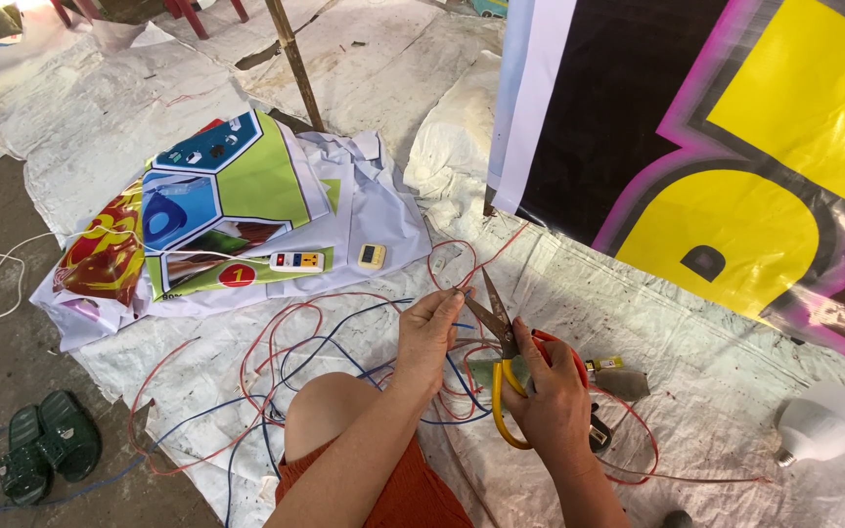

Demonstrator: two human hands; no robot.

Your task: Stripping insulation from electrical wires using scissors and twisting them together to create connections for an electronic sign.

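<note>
The left hand (pixel 429 332) sits just left of centre, its fingertips pinched together on a thin red wire (pixel 447 256) at about 12 o'clock of the hand; the right hand (pixel 552 396) lies just beside it at 3 o'clock, fingers curled tight through the yellow loops of a pair of scissors (pixel 497 344); the blades point up toward 11 o'clock, slightly parted, with their tips next to the pinched wire, though whether the wire lies between the blades is hard to tell from here. A bare knee (pixel 330 411) rises at 7 o'clock of the left hand; loose red and blue wires (pixel 276 376) sprawl over the white woven sheet (pixel 696 362) around the knee and hands.

At 10 o'clock of the hands lies a folded printed banner (pixel 217 200) in green, blue and red; on its lower edge rest a white socket strip (pixel 296 261) and, just beside it at 3 o'clock, a small white-and-yellow switch box (pixel 372 256). A large black, yellow and pink banner (pixel 735 147) fills the 1 to 2 o'clock corner; a white bulb (pixel 819 430) lies at 4 o'clock near the frame edge; a pair of green sandals (pixel 46 445) sits on bare ground at 8 o'clock; a wooden pole (pixel 295 64) leans at 12 o'clock.
</note>
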